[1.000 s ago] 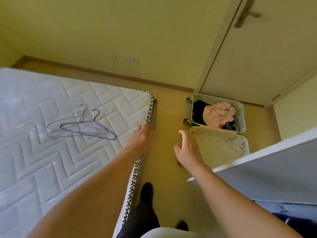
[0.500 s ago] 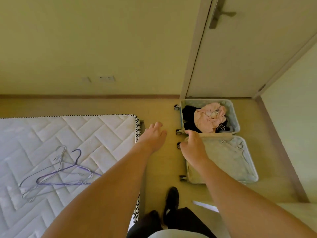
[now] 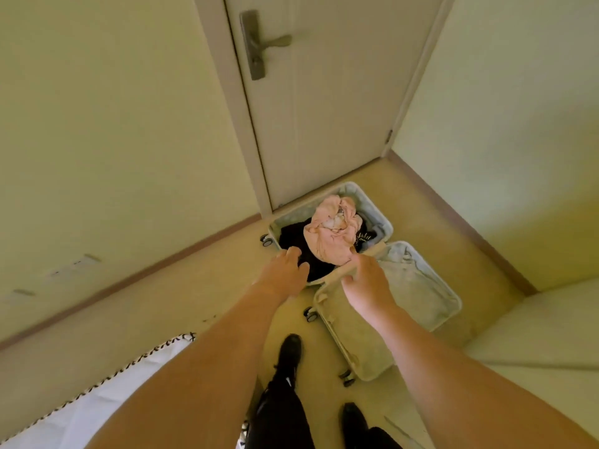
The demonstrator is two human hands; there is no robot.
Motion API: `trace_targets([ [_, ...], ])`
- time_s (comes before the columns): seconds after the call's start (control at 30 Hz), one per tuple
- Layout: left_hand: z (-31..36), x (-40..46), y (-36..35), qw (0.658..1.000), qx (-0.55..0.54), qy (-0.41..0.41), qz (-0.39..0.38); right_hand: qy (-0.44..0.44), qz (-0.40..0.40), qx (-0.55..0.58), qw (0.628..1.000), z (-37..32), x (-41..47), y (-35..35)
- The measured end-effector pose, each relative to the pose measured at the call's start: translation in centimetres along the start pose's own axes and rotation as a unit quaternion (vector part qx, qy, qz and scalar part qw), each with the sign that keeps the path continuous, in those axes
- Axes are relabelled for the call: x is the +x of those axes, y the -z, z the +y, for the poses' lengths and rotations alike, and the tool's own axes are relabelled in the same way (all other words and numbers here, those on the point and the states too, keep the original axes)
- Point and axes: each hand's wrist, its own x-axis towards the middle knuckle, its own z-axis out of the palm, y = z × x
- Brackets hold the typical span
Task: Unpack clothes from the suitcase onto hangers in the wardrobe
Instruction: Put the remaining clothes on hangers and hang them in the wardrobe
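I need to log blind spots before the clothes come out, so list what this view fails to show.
- Black clothes in the suitcase: head view, mostly hidden under the pink garment and behind the left hand.
- Whether the right hand touches the garment: head view, blurred.
- Mattress: cut off by the bottom-left edge.
- Wardrobe and hangers: out of frame.

Pink garment (image 3: 330,234) lies uncovered atop the open suitcase (image 3: 382,222).

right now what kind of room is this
Most likely a bedroom: a quilted mattress corner, a closed door, and an open suitcase of clothes on the floor.
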Motion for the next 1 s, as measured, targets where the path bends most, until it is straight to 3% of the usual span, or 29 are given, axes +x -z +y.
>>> trace_targets([
  [0.13,-0.4,9.1,2.2,1.000,0.010,0.006,-0.028,-0.032,0.012,0.009,0.999,-0.7,6.7,0.1],
  [0.3,-1.3,22.7,-1.0,0.997,0.037,0.001,-0.062,-0.081,0.013,0.017,0.997,3.2,16.8,-2.8],
  [0.43,-4.5,34.5,-8.5,0.995,0.048,0.003,-0.082,-0.109,0.010,0.039,0.993,10.2,25.7,-8.7],
  [0.63,-12.0,49.4,-25.1,0.988,0.040,0.073,-0.131,-0.168,-0.022,0.064,0.984,24.4,36.2,-20.9],
  [0.73,-13.1,55.6,-33.4,0.984,0.030,0.048,-0.168,-0.166,-0.012,0.048,0.985,30.9,40.1,-25.9],
  [0.9,-11.8,63.5,-42.7,0.982,-0.127,0.102,-0.095,-0.134,0.022,0.009,0.991,39.3,44.5,-32.2],
  [1.0,-12.6,67.4,-46.6,0.991,-0.051,0.100,-0.070,-0.116,0.040,0.008,0.992,42.3,45.9,-34.6],
])
